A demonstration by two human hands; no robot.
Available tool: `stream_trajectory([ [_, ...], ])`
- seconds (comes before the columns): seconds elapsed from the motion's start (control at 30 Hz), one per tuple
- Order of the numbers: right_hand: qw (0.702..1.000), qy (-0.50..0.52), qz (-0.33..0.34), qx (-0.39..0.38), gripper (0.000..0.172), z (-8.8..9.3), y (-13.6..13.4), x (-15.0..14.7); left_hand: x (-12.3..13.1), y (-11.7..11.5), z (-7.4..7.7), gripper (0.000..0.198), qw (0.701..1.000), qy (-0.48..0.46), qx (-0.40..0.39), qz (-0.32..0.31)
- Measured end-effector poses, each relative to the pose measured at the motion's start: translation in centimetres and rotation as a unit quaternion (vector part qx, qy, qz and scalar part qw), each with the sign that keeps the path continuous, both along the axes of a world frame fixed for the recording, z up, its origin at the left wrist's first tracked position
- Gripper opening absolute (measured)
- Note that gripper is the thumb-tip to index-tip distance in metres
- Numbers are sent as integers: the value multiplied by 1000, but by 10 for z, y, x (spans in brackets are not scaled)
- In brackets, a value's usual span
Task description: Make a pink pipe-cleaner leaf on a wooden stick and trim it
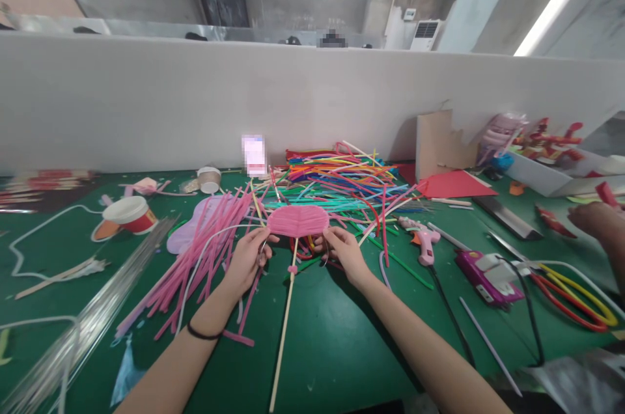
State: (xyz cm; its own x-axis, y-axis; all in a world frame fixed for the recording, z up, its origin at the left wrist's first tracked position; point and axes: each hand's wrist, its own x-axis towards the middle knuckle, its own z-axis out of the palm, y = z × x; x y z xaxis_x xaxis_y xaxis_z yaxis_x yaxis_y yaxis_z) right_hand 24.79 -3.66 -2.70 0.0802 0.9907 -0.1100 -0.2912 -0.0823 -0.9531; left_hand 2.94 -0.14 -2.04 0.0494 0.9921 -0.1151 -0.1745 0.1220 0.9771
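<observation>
A pink fan-shaped piece point(299, 221), made of fuzzy pipe cleaners laid side by side, sits atop a thin wooden stick point(282, 342). A small pink band point(292, 269) wraps the stick below it. My left hand point(247, 258) pinches the piece's lower left edge, and my right hand point(344, 252) pinches the lower right edge. Near the fingers of each hand shows a thin curved line, too small to name. Loose pink pipe cleaners point(195, 271) lie left of my left hand, partly over a lilac cut-out shape point(188, 232). Behind the piece spreads a heap of multicoloured pipe cleaners point(342, 173).
To the right lie a pink glue gun point(426, 241), a purple power strip point(488, 284) with cables, and scissors point(571, 297). A paper cup point(131, 213) and wire bundle point(92, 316) are at left. Another person's hand point(598, 225) reaches in at far right. A white partition point(195, 101) stands behind.
</observation>
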Motion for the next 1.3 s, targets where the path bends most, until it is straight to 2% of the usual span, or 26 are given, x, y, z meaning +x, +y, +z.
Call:
stream_trajectory([
  [0.17, 1000, 14, 3, -7, 42, 1, 0, 1, -1, 0, 1, 20, 1000, -19, -3, -7],
  [0.27, 999, 37, 11, -8, 43, 1, 0, 2, 1, -2, 3, 25, 999, -28, -17, -16],
  [0.47, 993, 107, 45, 15, 36, -1, -1, 0, 3, -8, 9, 33, 988, -63, -65, -124],
  [0.57, 990, 131, 56, 18, 35, -1, -1, 0, 1, -7, 11, 33, 982, -81, -89, -145],
  [0.7, 988, 145, 57, 19, 40, -1, 0, 1, -1, -7, 11, 30, 979, -83, -103, -154],
  [0.83, 987, 154, 48, -8, 36, -2, -1, -2, 4, -12, 12, 25, 980, -76, -102, -152],
  [1.03, 988, 132, 83, -14, 35, 0, -6, -6, 13, -21, 16, 32, 978, -78, -120, -155],
  [1.3, 983, 155, 97, -16, 34, -5, -3, -5, 10, -16, 11, 28, 974, -98, -144, -145],
])
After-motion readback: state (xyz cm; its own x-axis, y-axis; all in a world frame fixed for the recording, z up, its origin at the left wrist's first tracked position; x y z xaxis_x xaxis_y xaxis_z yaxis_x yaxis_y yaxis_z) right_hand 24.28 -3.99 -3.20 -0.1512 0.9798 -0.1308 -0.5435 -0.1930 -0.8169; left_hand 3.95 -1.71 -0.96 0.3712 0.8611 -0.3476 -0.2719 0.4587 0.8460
